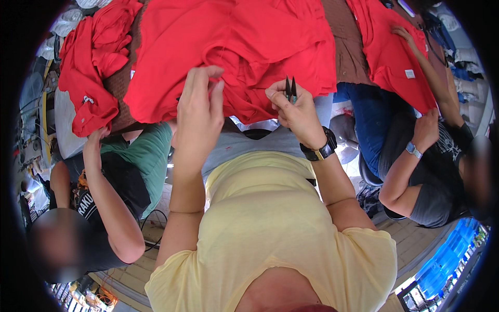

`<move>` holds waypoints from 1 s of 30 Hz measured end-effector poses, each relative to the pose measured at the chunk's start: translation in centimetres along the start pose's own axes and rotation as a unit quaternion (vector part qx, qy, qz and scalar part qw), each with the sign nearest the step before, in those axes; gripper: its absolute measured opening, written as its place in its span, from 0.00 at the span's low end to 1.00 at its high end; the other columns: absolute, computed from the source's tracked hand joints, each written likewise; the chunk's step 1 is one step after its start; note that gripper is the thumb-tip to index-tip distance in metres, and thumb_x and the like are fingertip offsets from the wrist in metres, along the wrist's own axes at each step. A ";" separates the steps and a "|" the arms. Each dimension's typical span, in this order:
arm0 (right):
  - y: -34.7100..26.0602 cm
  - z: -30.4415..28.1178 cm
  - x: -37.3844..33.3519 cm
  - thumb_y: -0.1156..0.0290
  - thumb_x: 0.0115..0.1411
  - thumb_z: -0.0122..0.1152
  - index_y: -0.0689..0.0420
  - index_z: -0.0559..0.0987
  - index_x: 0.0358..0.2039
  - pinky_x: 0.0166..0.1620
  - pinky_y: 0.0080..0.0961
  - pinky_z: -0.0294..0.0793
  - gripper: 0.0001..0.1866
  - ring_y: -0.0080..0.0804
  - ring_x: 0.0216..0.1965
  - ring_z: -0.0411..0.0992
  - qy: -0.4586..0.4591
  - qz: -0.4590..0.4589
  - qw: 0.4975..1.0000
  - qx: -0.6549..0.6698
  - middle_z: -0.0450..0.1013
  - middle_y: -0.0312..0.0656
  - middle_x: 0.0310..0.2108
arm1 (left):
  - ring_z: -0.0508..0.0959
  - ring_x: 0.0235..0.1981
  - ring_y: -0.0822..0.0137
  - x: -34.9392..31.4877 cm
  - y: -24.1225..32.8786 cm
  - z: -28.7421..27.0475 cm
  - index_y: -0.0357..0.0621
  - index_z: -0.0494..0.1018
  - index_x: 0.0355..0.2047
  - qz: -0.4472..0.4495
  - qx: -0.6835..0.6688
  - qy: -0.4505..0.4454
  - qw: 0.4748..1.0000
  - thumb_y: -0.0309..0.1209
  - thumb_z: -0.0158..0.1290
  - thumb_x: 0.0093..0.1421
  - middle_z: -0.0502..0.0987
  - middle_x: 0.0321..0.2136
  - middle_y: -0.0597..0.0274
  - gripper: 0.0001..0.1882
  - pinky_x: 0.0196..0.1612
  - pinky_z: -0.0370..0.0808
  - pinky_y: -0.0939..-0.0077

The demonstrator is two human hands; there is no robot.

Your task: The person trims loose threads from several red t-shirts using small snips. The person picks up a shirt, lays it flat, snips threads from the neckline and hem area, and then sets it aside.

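A red garment [234, 31] lies spread and rumpled on the table in front of me, its near edge hanging toward my lap. My left hand [200, 106] is over its near left part, fingers loosely bent and the thumb apart from them. Nothing shows between those fingers, though the palm side is partly hidden. Closed around a small pair of thread snips [291, 92] is my right hand [300, 118], at the garment's near right edge. The two dark blade tips point away from me and stand slightly apart. A black watch is on my right wrist.
A co-worker at the left holds a red garment [88, 73] by its near end. Another at the right has both hands on a red garment [397, 67] with a white label. Brown cloth covers the table [351, 49]. A blue plastic crate [447, 260] stands behind at right.
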State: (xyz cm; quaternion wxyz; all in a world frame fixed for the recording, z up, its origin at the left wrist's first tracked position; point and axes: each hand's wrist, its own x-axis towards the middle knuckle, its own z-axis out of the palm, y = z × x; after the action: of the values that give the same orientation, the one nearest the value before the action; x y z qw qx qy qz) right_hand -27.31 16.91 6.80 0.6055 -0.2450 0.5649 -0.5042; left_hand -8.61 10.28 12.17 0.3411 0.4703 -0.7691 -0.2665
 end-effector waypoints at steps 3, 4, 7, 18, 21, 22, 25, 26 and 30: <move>0.6 -0.3 0.6 0.73 0.63 0.60 0.63 0.75 0.41 0.29 0.21 0.67 0.09 0.17 0.24 0.65 0.041 -0.107 0.989 -0.094 0.69 0.31 0.24 | 0.76 0.36 0.51 1.2 0.6 3.3 0.35 0.71 0.41 0.039 -0.062 0.057 0.996 0.26 0.62 0.55 0.74 0.34 0.49 0.15 0.39 0.73 0.61; 0.8 -0.5 0.9 0.73 0.64 0.59 0.63 0.75 0.43 0.32 0.22 0.68 0.09 0.18 0.26 0.66 0.042 -0.131 0.984 -0.110 0.70 0.31 0.25 | 0.76 0.35 0.53 1.3 -0.5 4.7 0.35 0.71 0.40 0.077 -0.046 0.054 0.994 0.28 0.64 0.54 0.74 0.33 0.50 0.17 0.38 0.73 0.62; 0.7 -0.6 1.2 0.72 0.66 0.55 0.63 0.75 0.47 0.32 0.21 0.69 0.11 0.18 0.25 0.67 0.043 -0.152 0.978 -0.136 0.70 0.32 0.26 | 0.75 0.34 0.54 1.2 -2.1 7.6 0.36 0.72 0.36 0.097 -0.028 0.047 0.994 0.27 0.63 0.55 0.75 0.31 0.53 0.13 0.37 0.73 0.60; -1.1 -0.8 1.3 0.55 0.74 0.39 0.61 0.77 0.43 0.19 0.18 0.55 0.23 0.14 0.17 0.55 -0.049 -0.054 0.994 -0.076 0.61 0.28 0.20 | 0.78 0.29 0.55 1.2 -2.3 7.3 0.35 0.76 0.32 -0.018 -0.170 0.020 0.985 0.22 0.59 0.58 0.75 0.28 0.54 0.03 0.35 0.74 0.64; -0.9 -0.6 2.2 0.50 0.74 0.36 0.60 0.75 0.35 0.19 0.17 0.52 0.27 0.15 0.17 0.52 -0.074 -0.004 0.996 -0.053 0.58 0.27 0.18 | 0.78 0.28 0.57 1.1 -2.4 7.1 0.35 0.76 0.31 0.004 -0.159 0.034 0.987 0.21 0.59 0.58 0.76 0.27 0.54 0.03 0.34 0.73 0.66; -1.0 -0.3 2.4 0.49 0.74 0.36 0.60 0.75 0.33 0.20 0.17 0.53 0.27 0.15 0.17 0.52 -0.077 0.001 0.995 -0.060 0.58 0.27 0.18 | 0.78 0.29 0.57 1.1 -2.4 7.0 0.35 0.76 0.31 0.017 -0.147 0.042 0.988 0.21 0.59 0.58 0.76 0.27 0.54 0.02 0.34 0.73 0.67; -1.1 0.1 2.6 0.48 0.73 0.39 0.58 0.73 0.31 0.19 0.16 0.50 0.26 0.14 0.17 0.51 -0.093 -0.003 0.992 -0.082 0.57 0.27 0.19 | 0.78 0.29 0.57 1.1 -2.4 6.8 0.34 0.76 0.31 0.005 -0.162 0.032 0.986 0.21 0.59 0.58 0.76 0.26 0.54 0.03 0.34 0.73 0.68; -1.1 0.2 2.6 0.47 0.73 0.40 0.57 0.73 0.32 0.19 0.16 0.47 0.26 0.13 0.17 0.49 -0.100 0.001 0.992 -0.077 0.57 0.26 0.19 | 0.78 0.29 0.58 1.1 -2.5 6.8 0.35 0.76 0.31 0.005 -0.161 0.029 0.987 0.20 0.59 0.58 0.76 0.27 0.54 0.03 0.33 0.73 0.68; -0.5 0.4 3.6 0.47 0.72 0.43 0.58 0.73 0.30 0.18 0.17 0.50 0.27 0.14 0.16 0.51 -0.092 -0.027 0.992 -0.075 0.57 0.26 0.18 | 0.79 0.28 0.60 1.2 -2.7 6.7 0.35 0.76 0.31 0.000 -0.173 0.013 0.985 0.19 0.58 0.57 0.76 0.27 0.54 0.02 0.33 0.74 0.68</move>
State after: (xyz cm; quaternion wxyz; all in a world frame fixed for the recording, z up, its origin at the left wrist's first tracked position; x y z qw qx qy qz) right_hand -27.64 13.38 5.75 0.6211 -0.3506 0.5362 -0.4515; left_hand -12.78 8.72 6.32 0.4272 0.4077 -0.7071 -0.3890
